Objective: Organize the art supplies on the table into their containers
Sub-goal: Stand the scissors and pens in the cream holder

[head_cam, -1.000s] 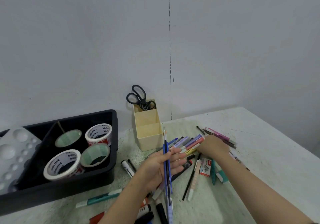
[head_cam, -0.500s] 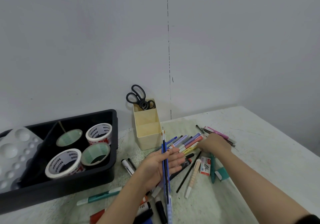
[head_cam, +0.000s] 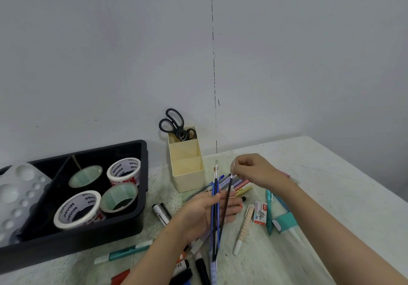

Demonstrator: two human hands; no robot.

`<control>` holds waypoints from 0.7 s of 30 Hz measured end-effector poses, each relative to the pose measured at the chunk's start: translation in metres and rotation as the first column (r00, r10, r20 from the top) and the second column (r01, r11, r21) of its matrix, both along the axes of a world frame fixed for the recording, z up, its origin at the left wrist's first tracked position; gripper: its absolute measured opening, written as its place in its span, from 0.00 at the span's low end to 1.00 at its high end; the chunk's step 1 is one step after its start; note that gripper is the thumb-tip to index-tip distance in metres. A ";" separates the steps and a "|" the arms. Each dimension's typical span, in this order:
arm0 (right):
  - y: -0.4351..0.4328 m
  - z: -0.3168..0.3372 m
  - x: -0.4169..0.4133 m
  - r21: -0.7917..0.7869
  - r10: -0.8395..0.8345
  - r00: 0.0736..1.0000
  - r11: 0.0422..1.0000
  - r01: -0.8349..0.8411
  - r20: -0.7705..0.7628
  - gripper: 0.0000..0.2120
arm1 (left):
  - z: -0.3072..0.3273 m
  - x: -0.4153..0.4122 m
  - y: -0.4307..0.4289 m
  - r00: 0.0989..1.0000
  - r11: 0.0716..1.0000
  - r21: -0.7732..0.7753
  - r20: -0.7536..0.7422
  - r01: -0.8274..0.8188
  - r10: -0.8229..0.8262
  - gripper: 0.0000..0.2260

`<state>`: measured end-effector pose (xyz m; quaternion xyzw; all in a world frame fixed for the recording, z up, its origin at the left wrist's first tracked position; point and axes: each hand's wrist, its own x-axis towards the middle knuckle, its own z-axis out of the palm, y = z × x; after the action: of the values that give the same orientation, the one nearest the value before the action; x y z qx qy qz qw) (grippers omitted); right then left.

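From the head view, your left grip [head_cam: 212, 212] is palm up over the table [head_cam: 331, 196]. It holds the blue brushes [head_cam: 216, 183] across the palm, and the thumb seems to press on them. Your right grip [head_cam: 254, 171] pinches the top end of the dark brush [head_cam: 228, 189]. The low end of that brush leans over your left fingers, just beside the blue ones.

These brushes look very light, thin and stiff. They are also smooth, so they could slide or roll out of a loose bunch. I think it is best to hold them by the middle of the handles, all side by side, and keep off the soft hair tips.

The cream holder [head_cam: 187, 174] stands near, behind your hands, with scissors [head_cam: 177, 129] in its back part. Its front part looks free for the brushes. More pens [head_cam: 239, 184] lie loose on the table under your right grip.
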<state>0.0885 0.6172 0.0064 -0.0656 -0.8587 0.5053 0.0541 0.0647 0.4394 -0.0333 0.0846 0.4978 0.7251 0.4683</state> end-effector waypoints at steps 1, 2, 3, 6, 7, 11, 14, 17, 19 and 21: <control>-0.002 0.000 0.000 -0.027 0.036 0.999 0.999 -0.036 -0.001 0.11 | 0.001 0.001 0.000 1.000 1.000 0.010 -0.001 0.025 -0.025 0.15; -0.004 -0.001 0.000 -0.039 0.066 0.998 0.997 -0.066 0.000 0.10 | 0.002 0.002 0.000 0.999 0.999 0.013 -0.010 0.047 -0.047 0.15; -0.004 -0.002 0.000 -0.041 0.087 0.996 0.995 -0.087 0.005 0.09 | 0.002 0.002 0.000 0.998 0.998 0.010 -0.023 0.066 -0.065 0.15; -0.006 -0.004 0.001 -0.052 0.087 0.996 0.995 -0.086 0.002 0.04 | 0.003 0.001 -0.002 0.993 0.995 0.000 -0.064 0.096 -0.096 0.14; -0.006 -0.004 0.001 -0.060 0.070 0.998 0.996 -0.070 -0.003 0.03 | 0.002 0.001 -0.003 0.992 0.995 0.004 -0.072 0.101 -0.100 0.14; -0.011 0.001 0.001 -0.124 0.053 0.998 0.991 -0.051 0.014 0.11 | 0.002 -0.001 -0.006 0.986 0.994 -0.013 -0.123 0.111 -0.111 0.13; -0.017 0.005 0.001 -0.173 0.097 0.995 0.981 -0.092 0.017 0.16 | 0.003 -0.002 -0.007 0.980 0.994 -0.019 -0.163 0.108 -0.110 0.12; -0.023 0.012 0.000 -0.209 0.117 0.993 0.971 -0.117 -0.015 0.12 | 0.007 -0.004 -0.010 0.979 0.994 -0.003 -0.169 0.111 -0.110 0.13; -0.028 0.019 -0.004 -0.210 0.115 0.993 0.971 -0.118 -0.028 0.07 | 0.010 -0.008 -0.012 0.979 0.993 0.013 -0.168 0.116 -0.112 0.13; -0.031 0.026 -0.008 -0.222 0.121 0.992 0.967 -0.123 -0.025 0.04 | 0.013 -0.013 -0.016 0.978 0.993 0.018 -0.176 0.120 -0.115 0.13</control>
<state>0.0806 0.5859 0.0319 -0.0155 -0.7987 0.6012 0.0200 0.0514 0.4237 -0.0200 0.1839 0.5206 0.6930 0.4636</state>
